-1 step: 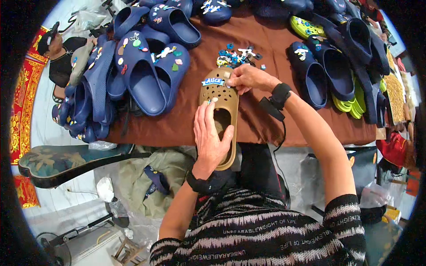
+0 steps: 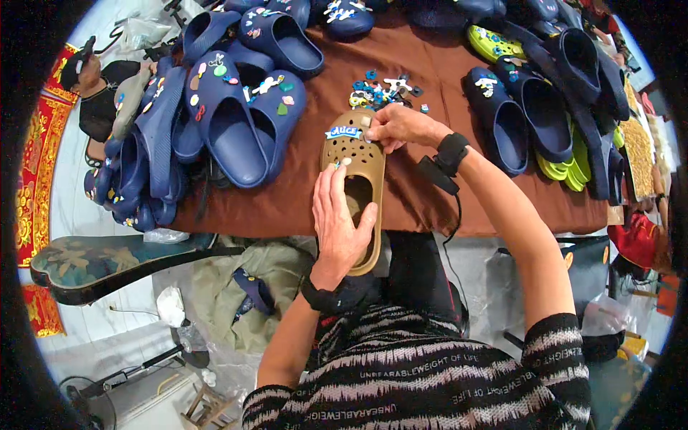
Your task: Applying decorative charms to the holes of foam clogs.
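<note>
Tan clog (image 2: 358, 152), one, lying toe away from us on the brown cloth (image 2: 437, 79), heel past its near edge. Fitted, we judge: one blue-and-white badge (image 2: 344, 133), a few small charms. Remaining: bare holes; loose charms (image 2: 383, 91) heaped beyond. Our left hand (image 2: 340, 228) lies alongside the opening, thumb spread; our right hand (image 2: 401, 127) pinches by the toe (on what, we cannot tell).

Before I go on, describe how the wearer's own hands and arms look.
The left hand and right hand are ungloved. Each wrist wears a wide black band: left band, right band. Beside the right one is a small black box with a thin black cable. The short sleeves are black with jagged pale stripes and some lettering.
</note>
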`<state>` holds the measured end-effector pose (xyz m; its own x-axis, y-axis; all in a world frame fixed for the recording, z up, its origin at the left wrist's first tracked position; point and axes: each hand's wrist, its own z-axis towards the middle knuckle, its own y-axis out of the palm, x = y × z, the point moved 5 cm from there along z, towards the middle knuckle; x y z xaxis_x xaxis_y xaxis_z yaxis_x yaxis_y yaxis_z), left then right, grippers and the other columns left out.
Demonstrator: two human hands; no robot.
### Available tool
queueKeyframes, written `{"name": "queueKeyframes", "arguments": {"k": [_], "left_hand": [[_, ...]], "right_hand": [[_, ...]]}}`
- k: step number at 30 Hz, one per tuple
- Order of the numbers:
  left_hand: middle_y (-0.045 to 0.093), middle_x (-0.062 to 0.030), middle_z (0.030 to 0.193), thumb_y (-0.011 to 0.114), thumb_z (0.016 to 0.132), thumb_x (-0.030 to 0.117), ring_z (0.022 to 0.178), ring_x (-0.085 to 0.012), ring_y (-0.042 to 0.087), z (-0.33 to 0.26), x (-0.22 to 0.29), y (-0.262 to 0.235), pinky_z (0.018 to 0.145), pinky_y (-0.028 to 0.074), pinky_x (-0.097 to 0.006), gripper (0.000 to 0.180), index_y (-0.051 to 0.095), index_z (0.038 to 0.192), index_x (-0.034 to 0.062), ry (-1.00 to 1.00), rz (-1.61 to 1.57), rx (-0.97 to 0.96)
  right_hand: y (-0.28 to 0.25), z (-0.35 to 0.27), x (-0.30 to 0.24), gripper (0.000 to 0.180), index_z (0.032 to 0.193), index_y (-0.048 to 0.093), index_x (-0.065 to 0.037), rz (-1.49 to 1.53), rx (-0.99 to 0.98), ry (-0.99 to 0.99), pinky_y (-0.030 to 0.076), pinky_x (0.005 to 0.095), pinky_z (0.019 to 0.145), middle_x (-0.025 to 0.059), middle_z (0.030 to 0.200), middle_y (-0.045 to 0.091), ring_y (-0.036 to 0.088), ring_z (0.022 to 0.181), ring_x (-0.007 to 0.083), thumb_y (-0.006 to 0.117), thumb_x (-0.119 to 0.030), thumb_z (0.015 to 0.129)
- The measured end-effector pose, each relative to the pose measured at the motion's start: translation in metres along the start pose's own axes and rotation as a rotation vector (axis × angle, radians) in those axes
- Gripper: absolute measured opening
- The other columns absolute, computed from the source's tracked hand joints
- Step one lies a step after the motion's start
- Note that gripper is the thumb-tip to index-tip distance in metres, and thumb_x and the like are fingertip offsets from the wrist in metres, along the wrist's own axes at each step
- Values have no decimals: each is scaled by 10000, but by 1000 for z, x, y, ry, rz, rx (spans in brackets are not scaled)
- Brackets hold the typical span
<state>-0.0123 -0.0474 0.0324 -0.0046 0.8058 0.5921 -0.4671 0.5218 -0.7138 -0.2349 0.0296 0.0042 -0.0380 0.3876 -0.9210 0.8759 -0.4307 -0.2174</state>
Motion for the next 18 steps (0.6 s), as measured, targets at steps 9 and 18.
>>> {"name": "queueKeyframes", "arguments": {"k": [9,18], "left_hand": [[362,-227,1497,733,812,175,1401,-401,333,0,0,0,1180,265,-482,810,315,1484,3,12,21,-5],[358,-228,1502,720,825,205,1413,-404,313,2,1,-1,1190,245,-486,799,317,1486,7,5,17,-29]], "right_hand": [[4,3,-30,287,791,661,-20,-447,34,324,496,296,424,32,621,615,639,485,183,755,-286,844],[21,6,-34,413,853,702,29,-931,175,85,579,345,560,118,752,731,716,597,232,755,-378,809]]}}
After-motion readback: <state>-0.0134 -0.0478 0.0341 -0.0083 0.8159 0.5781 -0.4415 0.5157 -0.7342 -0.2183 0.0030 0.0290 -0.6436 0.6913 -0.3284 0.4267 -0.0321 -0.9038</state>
